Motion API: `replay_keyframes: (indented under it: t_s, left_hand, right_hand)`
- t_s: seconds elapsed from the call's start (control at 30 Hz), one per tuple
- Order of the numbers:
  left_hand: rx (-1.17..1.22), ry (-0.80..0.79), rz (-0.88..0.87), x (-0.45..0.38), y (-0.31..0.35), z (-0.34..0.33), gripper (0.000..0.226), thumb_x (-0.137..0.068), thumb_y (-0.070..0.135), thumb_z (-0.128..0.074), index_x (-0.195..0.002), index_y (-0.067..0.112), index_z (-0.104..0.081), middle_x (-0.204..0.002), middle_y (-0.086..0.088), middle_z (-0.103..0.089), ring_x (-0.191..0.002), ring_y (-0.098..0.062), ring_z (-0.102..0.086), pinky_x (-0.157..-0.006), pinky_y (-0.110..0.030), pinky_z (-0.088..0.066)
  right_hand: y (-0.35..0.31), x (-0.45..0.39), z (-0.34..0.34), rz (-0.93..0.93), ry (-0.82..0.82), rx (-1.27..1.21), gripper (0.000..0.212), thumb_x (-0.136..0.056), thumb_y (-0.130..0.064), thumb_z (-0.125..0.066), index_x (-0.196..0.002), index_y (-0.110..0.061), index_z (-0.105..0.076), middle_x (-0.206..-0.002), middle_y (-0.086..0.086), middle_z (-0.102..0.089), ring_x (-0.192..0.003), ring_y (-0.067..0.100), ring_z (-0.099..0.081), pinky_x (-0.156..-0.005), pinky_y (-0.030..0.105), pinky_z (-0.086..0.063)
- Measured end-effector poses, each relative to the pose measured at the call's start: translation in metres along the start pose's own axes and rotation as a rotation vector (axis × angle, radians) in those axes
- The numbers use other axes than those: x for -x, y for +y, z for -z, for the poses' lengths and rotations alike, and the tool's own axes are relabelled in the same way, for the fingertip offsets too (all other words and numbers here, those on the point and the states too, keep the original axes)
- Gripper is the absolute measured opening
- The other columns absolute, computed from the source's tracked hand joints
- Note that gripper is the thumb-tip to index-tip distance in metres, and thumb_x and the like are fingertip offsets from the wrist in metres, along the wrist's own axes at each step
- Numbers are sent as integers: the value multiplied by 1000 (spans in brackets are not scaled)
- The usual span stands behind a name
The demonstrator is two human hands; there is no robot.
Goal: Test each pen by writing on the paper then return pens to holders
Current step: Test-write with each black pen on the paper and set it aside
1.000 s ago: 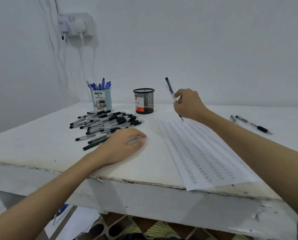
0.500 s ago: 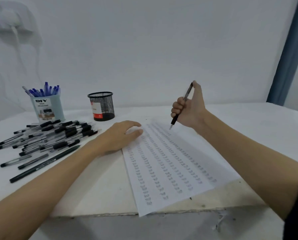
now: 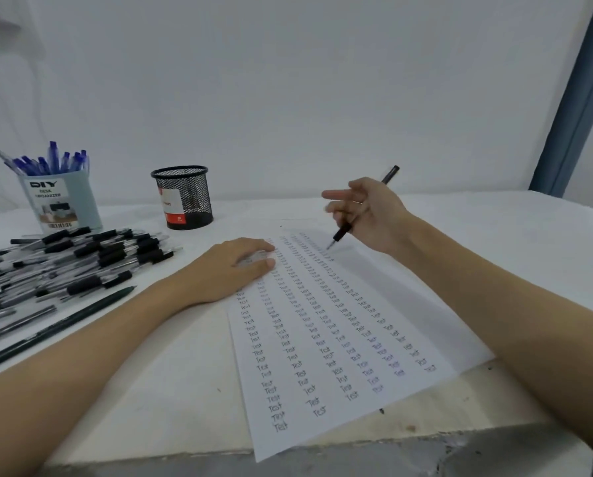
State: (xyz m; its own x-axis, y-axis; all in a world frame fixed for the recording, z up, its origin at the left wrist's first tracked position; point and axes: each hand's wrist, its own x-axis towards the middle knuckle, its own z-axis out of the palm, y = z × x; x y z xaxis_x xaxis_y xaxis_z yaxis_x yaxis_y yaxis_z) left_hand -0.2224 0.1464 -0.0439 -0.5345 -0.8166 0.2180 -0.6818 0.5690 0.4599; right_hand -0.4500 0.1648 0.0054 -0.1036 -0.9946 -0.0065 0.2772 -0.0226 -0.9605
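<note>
White bench (image 3: pixel 171 366) carries everything. Paper (image 3: pixel 339 339) lies angled across it, near corner hanging over the front edge, columns of "Test" filling most of the sheet. Free space seems left at the top of the rightmost columns.

Pile of black pens (image 3: pixel 71 266) sits left of the paper, apart from it. Blue holder (image 3: pixel 62 204) stands behind the pile with blue pens upright in it. Black mesh holder (image 3: pixel 184 197) is right of that; can't see inside.

Left hand (image 3: pixel 233 270) lies flat on the paper's upper left edge, fingers straight, pinning the sheet. Something pale under the fingertips, can't tell what.

Right hand (image 3: pixel 367 211) grips a black pen (image 3: pixel 360 210), some fingers wrapped on the barrel, index and middle sticking out loose. Tip points down, right at the paper near the top of a right-hand column; contact unclear.

Step in hand, my read: writing the test word. To do it well:
- tighten into a proper writing grip, the extended fingers look unsettled
- keep the left palm down so the overhanging sheet doesn't slide
- land the tip in blank space beside the last entry, not over old writing
- light pressure, short word, check the ink shows
- black pen likely goes to the mesh holder after.
</note>
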Motion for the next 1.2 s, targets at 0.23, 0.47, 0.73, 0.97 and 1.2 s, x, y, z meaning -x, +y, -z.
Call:
replay_keyframes:
  t_s: [0.23,0.47,0.73,0.97,1.2]
  left_hand:
    - [8,-26,19,-1,-2,1,39,-94,42,-47,-132,31,-48,-141,12,-44,-118,1,-36,-96,-17,-24]
    - [-1,-29,25,-1,-1,1,40,-94,42,-47,-132,31,-48,-141,12,-44,-117,0,-36,-97,-18,-24]
    - [15,-30,39,-1,-2,1,39,-93,44,-48,-130,35,-49,-140,14,-44,-121,-1,-37,-98,-19,-24]
    - [23,-26,44,-1,-1,1,39,-93,43,-49,-131,34,-49,-141,14,-44,-126,-4,-37,-98,-18,-24]
    - [21,-22,39,-1,-2,0,38,-93,43,-48,-130,34,-49,-140,14,-44,-128,-5,-37,-99,-19,-24]
  right_hand:
    - [17,4,-3,24,15,438,48,-97,-44,-45,-88,-1,-66,-71,15,-68,-56,21,-61,-59,25,-47]
    - [29,9,-8,137,84,433,21,-83,-10,-46,-84,1,-64,-61,13,-59,-45,20,-47,-48,25,-32]
    - [36,10,-7,228,175,596,37,-90,-18,-50,-57,-1,-55,-34,-1,-44,-27,9,-33,-36,14,-26]
    - [39,7,-10,333,278,776,40,-75,-1,-54,-47,-14,-29,-50,10,-40,-29,12,-31,-31,11,-20]
    - [40,8,-9,354,256,857,35,-73,3,-49,-46,-13,-32,-37,0,-37,-40,20,-41,-30,9,-21]
